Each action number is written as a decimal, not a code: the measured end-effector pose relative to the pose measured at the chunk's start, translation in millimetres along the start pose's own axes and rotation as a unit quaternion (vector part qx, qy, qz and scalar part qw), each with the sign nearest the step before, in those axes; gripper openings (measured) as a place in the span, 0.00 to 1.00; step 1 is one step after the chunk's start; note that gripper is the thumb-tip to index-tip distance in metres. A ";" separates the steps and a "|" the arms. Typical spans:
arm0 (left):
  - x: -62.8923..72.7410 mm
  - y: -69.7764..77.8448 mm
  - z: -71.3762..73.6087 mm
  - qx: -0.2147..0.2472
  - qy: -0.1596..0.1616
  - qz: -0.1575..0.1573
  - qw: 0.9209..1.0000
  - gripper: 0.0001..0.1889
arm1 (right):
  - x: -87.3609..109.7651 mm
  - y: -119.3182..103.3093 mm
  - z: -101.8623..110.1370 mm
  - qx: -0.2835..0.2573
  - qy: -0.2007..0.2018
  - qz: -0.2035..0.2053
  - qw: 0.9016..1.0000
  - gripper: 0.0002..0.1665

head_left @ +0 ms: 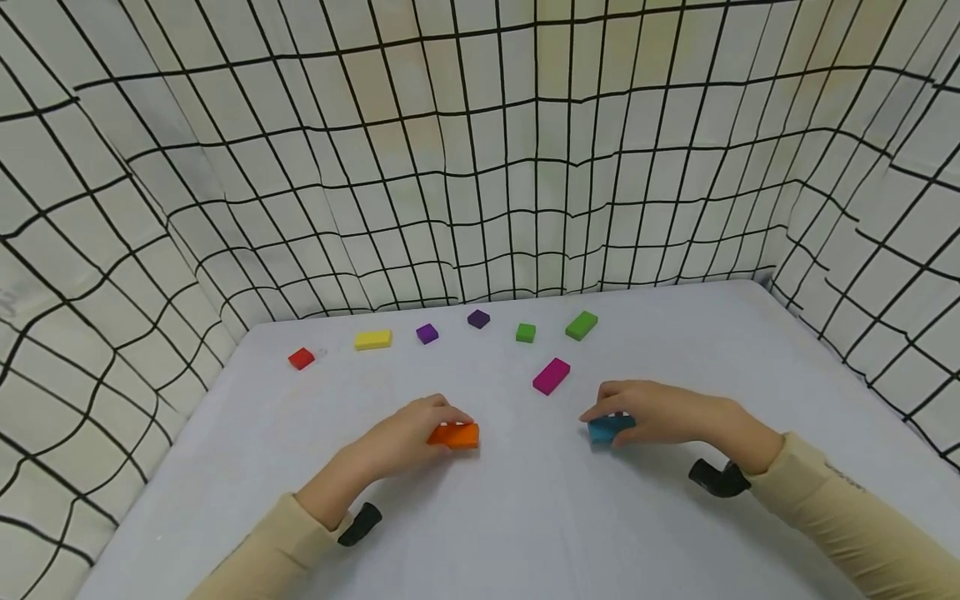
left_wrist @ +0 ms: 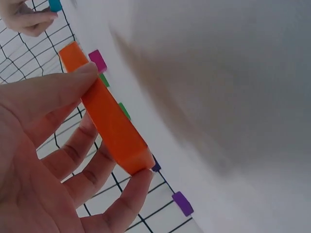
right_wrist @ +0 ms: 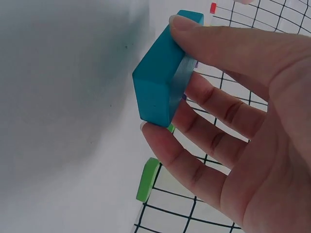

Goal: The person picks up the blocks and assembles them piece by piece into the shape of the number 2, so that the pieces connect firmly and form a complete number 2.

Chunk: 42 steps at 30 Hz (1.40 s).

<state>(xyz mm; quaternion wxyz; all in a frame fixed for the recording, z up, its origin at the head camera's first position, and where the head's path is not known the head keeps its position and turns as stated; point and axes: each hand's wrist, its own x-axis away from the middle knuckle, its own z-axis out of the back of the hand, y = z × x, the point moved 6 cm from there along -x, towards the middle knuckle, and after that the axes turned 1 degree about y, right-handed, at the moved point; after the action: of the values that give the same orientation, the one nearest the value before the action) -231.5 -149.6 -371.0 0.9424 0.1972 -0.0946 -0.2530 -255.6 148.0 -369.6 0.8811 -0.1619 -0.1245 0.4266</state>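
My left hand (head_left: 405, 435) grips an orange block (left_wrist: 115, 127) at the front left of the middle. In the left wrist view the thumb lies along one face and the fingertips press the far side and lower end. A teal-blue block (right_wrist: 158, 80) is held by my right hand (head_left: 667, 414), off to the right. The right wrist view shows the thumb on its upper end and a fingertip under its lower end. Both blocks are close over the white table. A magenta block (head_left: 552, 377) lies beyond and between the hands.
Along the back of the white table (head_left: 517, 525) lie a red block (head_left: 302, 358), a yellow block (head_left: 373, 340), a purple block (head_left: 427, 333), a dark purple block (head_left: 478, 318) and two green blocks (head_left: 581, 326). White walls with a black grid (head_left: 480, 175) surround the back and sides.
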 end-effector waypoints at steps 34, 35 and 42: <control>-8.7 43.8 -32.4 -0.008 -0.050 -0.007 0.999 0.17 | -17.8 -34.4 -17.7 -0.014 -0.035 0.012 0.999 0.25; -8.8 44.9 -33.4 -0.009 -0.053 -0.005 0.999 0.17 | -17.9 -35.4 -18.3 -0.014 -0.037 0.014 0.999 0.24; -11.6 52.2 -37.5 -0.026 -0.066 0.006 0.997 0.17 | -19.6 -40.7 -22.4 -0.016 -0.042 0.020 0.999 0.24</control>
<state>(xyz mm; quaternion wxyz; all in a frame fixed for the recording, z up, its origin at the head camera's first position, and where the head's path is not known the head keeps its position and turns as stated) -208.1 -90.1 -383.9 0.9405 0.1554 -0.1511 -0.2617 -230.5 104.7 -375.8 0.8635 -0.1606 -0.1655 0.4486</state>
